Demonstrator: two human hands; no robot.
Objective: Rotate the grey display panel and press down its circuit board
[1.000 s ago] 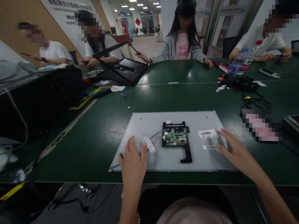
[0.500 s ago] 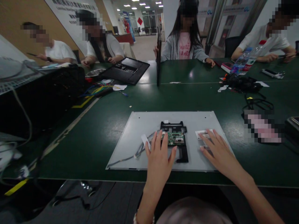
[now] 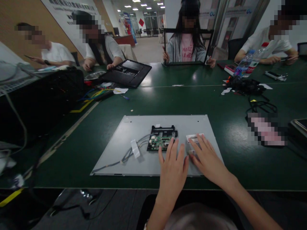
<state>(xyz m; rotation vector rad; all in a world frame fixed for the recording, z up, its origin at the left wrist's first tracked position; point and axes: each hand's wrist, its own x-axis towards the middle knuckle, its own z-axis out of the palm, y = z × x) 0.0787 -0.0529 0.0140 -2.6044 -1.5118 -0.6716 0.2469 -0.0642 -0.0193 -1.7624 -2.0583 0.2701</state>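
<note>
Fingers of both hands lie spread and flat — left hand (image 3: pixel 173 169) just below the circuit board (image 3: pixel 160 142), right hand (image 3: pixel 206 159) over a white label (image 3: pixel 192 138). Both rest on the grey panel (image 3: pixel 134 127).

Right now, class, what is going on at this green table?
A person has both hands flat on a grey metal panel lying on the green table. The left hand rests just beside a small green circuit board in a black bracket, and the right hand covers a white label. A taped bundle of grey wires trails off the board to the left. Across the table, another person holds a black frame upright.
</note>
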